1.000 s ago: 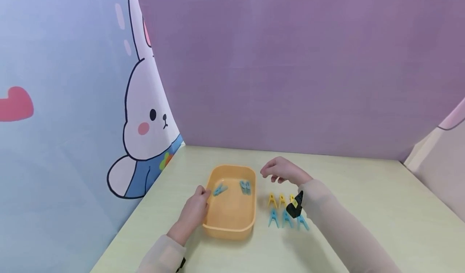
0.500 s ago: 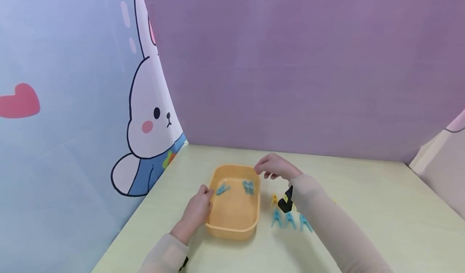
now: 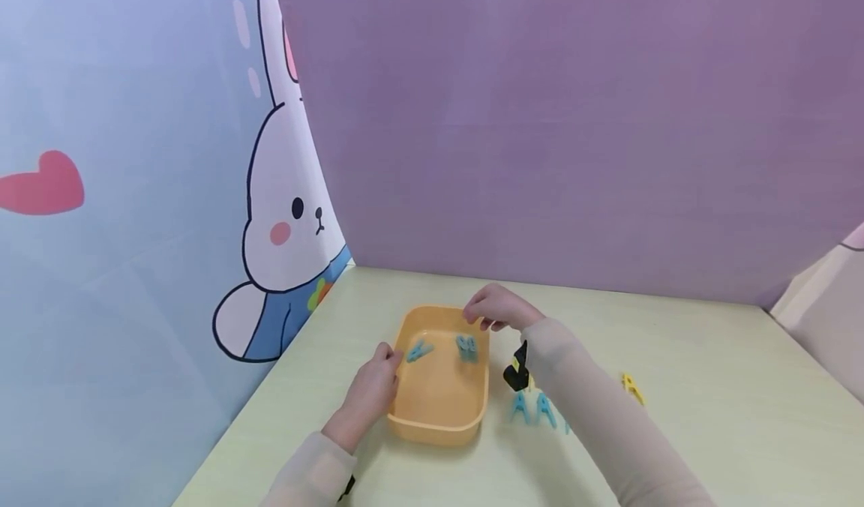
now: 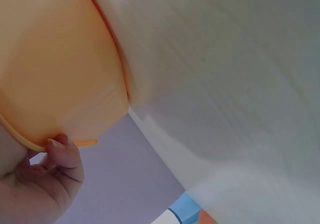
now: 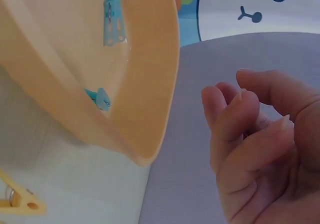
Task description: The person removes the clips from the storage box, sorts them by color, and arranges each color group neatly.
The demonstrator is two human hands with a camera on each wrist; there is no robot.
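An orange tray stands on the pale green table. Two blue clothes pegs lie inside it; the right wrist view also shows a blue peg on the tray floor. My left hand grips the tray's left rim, thumb over the edge. My right hand hovers above the tray's far right corner, fingers loosely curled, holding nothing. Blue pegs lie on the table right of the tray, partly hidden by my right forearm.
A single yellow peg lies on the table further right, and another yellow peg shows beside the tray. A black wrist strap sits on my right arm. Purple and rabbit-print walls enclose the table at back and left.
My right hand has moved left, from over the pegs on the table to above the tray's far right corner. The left hand has kept its hold on the rim.
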